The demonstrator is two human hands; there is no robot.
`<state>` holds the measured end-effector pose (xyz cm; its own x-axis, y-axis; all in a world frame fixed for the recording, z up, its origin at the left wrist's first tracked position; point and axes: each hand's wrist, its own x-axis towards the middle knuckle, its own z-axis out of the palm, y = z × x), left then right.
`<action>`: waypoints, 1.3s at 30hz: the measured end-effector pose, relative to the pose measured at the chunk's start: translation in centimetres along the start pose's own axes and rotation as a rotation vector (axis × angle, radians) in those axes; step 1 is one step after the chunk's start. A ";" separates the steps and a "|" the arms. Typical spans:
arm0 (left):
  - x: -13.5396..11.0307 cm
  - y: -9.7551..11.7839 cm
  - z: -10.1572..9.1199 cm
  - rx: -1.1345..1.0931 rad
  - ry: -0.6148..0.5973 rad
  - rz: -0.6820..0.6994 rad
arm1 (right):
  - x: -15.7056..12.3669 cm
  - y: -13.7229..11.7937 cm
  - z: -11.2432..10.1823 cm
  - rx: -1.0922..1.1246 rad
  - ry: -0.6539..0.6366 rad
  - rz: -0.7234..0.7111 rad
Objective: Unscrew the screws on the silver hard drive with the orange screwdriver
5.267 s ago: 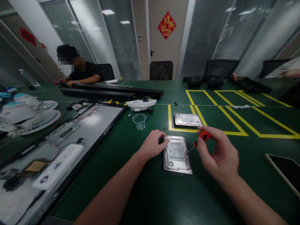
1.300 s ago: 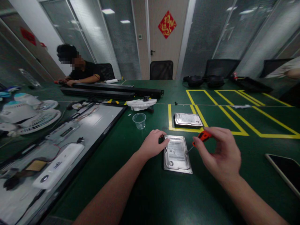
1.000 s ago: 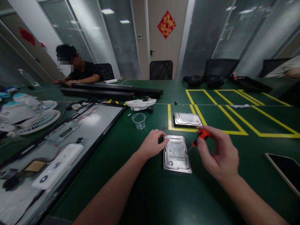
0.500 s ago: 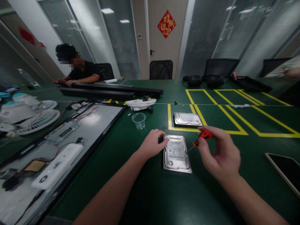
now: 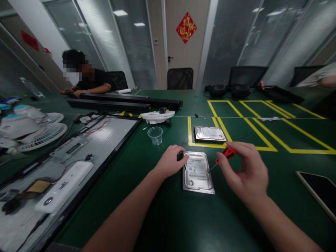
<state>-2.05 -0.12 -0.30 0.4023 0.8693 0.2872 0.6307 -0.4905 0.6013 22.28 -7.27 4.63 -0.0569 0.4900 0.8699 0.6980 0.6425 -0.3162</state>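
Observation:
A silver hard drive [image 5: 198, 175] lies label up on the green table in front of me. My left hand [image 5: 172, 161] grips its upper left corner, thumb on the top face and fingers around the far edge. In my right hand [image 5: 245, 168] is a screwdriver [image 5: 228, 154] with a red and black handle, pinched between thumb and fingers. Its thin shaft slants down to the left, and the tip meets the drive's right edge. Whether a screw sits under the tip is too small to tell. Behind it, a second hard drive [image 5: 210, 133] rests within yellow tape lines.
A clear plastic cup [image 5: 155, 135] stands left of the drives, near a white round part [image 5: 158, 116]. At left lies a large flat panel [image 5: 115, 127] carrying a white power strip [image 5: 64, 187]. A phone [image 5: 319, 192] is at right. Across the table a person [image 5: 91, 78] sits by long black bars [image 5: 110, 104].
My right thumb and fingers have shifted on the screwdriver handle, which looks turned slightly. The tip stays at the drive's right edge. My left hand and the drive have not moved.

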 end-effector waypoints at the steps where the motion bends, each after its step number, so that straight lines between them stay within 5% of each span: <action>1: 0.0 0.0 0.0 -0.001 -0.001 -0.003 | -0.1 0.0 0.0 0.018 -0.006 0.016; 15: -0.1 0.2 -0.2 -0.010 -0.019 -0.015 | -1.6 0.4 0.3 0.156 -0.038 0.237; 28: -0.1 0.1 -0.1 -0.010 -0.004 0.003 | -0.1 0.3 0.1 0.021 -0.017 0.038; 39: 0.0 0.2 -0.2 -0.005 -0.012 -0.008 | -1.0 0.4 0.2 0.108 -0.044 0.143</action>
<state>-2.06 -0.26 0.00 0.4049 0.8725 0.2734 0.6309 -0.4830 0.6072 22.45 -7.37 3.59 0.0043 0.6048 0.7964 0.6205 0.6229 -0.4764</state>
